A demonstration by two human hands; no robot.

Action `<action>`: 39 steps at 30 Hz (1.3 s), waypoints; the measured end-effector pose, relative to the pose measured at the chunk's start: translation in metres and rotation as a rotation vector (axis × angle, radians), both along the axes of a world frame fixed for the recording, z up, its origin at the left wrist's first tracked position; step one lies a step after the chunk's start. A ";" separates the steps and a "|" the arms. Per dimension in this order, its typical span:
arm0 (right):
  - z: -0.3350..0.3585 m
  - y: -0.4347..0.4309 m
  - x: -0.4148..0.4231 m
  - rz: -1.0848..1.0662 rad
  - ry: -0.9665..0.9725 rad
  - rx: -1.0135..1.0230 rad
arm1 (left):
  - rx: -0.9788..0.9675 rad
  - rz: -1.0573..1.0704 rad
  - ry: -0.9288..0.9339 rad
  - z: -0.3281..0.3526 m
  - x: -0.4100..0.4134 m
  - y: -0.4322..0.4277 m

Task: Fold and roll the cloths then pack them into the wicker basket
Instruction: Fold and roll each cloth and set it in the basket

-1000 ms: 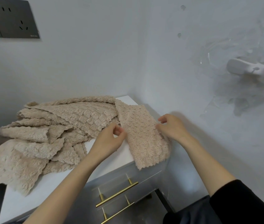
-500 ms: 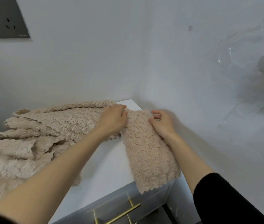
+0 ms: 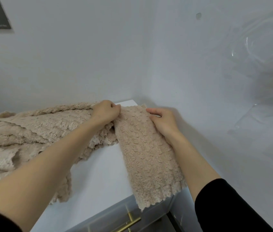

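I see the cloth point(image 3: 149, 156) lying as a long folded strip on the desk's point(image 3: 99, 173) right side, its near end hanging over the front edge. My left grip point(image 3: 105, 112) pinches its far left corner, fingers curled tight. My right grip point(image 3: 163, 122) curls over its far right edge. The pile point(image 3: 40, 131) sits left, touching the strip under my left grip.

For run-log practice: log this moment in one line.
phase: folding | left hand: pinches cloth corner | right hand: grips cloth edge
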State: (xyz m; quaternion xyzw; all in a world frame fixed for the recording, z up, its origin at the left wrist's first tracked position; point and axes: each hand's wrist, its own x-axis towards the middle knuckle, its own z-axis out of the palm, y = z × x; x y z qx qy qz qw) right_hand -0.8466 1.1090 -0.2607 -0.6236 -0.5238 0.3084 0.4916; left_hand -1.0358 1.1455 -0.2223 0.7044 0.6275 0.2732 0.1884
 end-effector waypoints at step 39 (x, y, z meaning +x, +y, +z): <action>0.062 -0.123 -0.016 0.449 -0.814 -0.108 | 0.186 -0.382 0.521 -0.011 -0.033 -0.134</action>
